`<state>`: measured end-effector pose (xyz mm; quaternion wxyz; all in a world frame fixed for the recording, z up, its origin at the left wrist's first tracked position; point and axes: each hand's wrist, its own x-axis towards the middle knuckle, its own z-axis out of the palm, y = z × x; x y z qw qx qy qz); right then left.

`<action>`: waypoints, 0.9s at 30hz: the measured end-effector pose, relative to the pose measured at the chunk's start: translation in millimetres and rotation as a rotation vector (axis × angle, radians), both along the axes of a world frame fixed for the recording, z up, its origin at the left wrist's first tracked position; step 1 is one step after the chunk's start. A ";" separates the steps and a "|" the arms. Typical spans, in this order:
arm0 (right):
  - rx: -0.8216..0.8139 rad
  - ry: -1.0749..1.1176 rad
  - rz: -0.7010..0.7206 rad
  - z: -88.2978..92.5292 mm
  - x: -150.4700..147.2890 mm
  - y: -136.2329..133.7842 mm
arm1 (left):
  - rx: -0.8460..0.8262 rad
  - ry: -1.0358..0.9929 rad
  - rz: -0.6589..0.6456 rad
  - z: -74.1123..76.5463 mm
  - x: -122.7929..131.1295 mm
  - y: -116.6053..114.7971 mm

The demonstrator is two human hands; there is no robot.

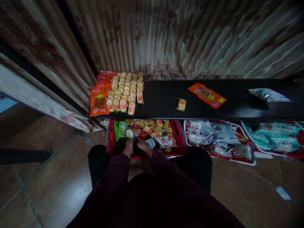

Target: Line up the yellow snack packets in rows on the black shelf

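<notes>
Both my hands reach down into a red basket full of small snack packets below a black shelf. My left hand and my right hand meet over the packets at the basket's near side. The fingers are dark and bunched among the packets, so I cannot see what they hold. On the shelf's left end lie rows of small yellow packets beside stacked orange packs. One single yellow packet lies alone mid-shelf.
A flat orange pack and a silvery bag lie further right on the shelf. Red-edged trays of wrapped goods stand on the floor to the right. A corrugated wall stands behind, with tiled floor at my left.
</notes>
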<state>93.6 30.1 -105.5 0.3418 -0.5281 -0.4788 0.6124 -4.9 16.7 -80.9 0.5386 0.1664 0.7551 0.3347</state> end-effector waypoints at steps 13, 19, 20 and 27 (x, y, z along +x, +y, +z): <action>-0.302 0.207 -0.293 6.9 10.9 0.2 | -0.014 -0.243 0.209 21.5 5.9 -7.4; -0.338 0.208 -0.373 4.8 10.6 1.9 | -0.035 -0.210 0.186 12.2 -1.8 -8.7; -0.344 0.208 -0.371 4.8 10.9 1.9 | -0.034 -0.204 0.181 10.8 -2.1 -8.8; -0.366 0.227 -0.351 11.7 12.4 1.0 | 0.027 -0.179 0.136 9.7 -0.1 -10.3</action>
